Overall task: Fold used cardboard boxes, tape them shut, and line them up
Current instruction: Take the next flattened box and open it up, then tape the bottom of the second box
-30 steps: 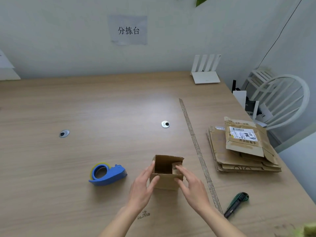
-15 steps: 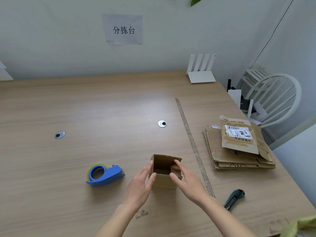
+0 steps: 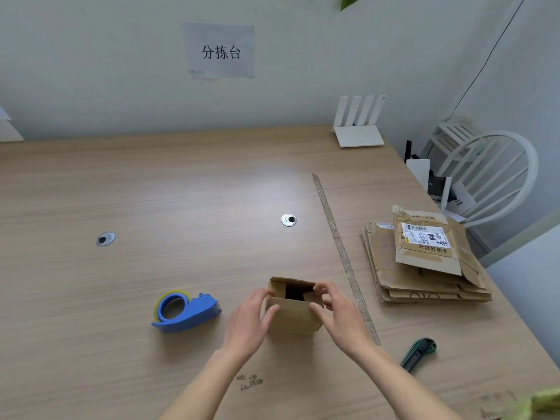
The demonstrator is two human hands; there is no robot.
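Holding: your left hand [image 3: 247, 321] and right hand [image 3: 335, 310] grip the box [image 3: 292, 313] from both sides.
Box: upright on the table [image 3: 151, 192], top open.
Dispenser [image 3: 185, 310]: just left.

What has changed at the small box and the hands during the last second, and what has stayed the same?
The right hand has brought its fingers onto the right flap of the small box and is turning it inward over the opening. The left hand still holds the box's left side. The box stays in place, still open on top. The tape dispenser, flat cardboard stack and knife have not moved.
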